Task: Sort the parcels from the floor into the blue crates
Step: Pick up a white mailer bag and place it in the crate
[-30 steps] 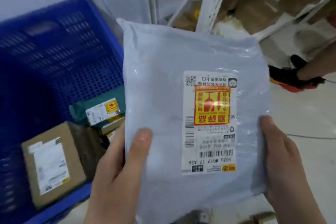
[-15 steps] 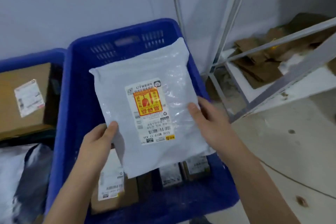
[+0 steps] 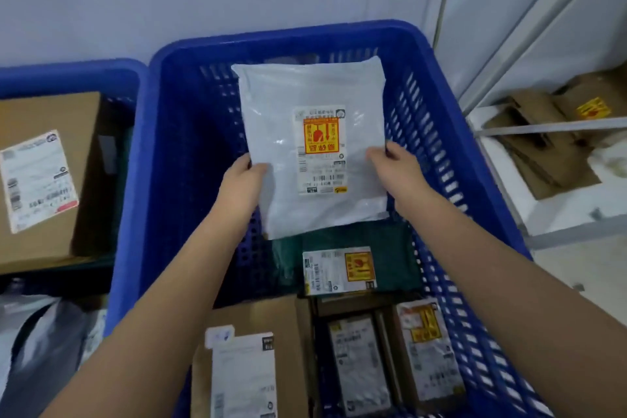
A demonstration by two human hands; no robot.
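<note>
Nearest, at the crate's near end, lie a brown box (image 3: 251, 349) with a white label and two small dark parcels (image 3: 393, 360); just beyond them is a green parcel (image 3: 393, 265). Above these, inside the blue crate (image 3: 142, 180), the left hand (image 3: 242, 185) pinches the left edge of a white plastic parcel (image 3: 288, 119), thumb on top, and the right hand (image 3: 395, 164) grips its right edge. The parcel's far end reaches toward the crate's far wall. A second blue crate (image 3: 68, 76) to the left holds a large cardboard box (image 3: 51, 112).
</note>
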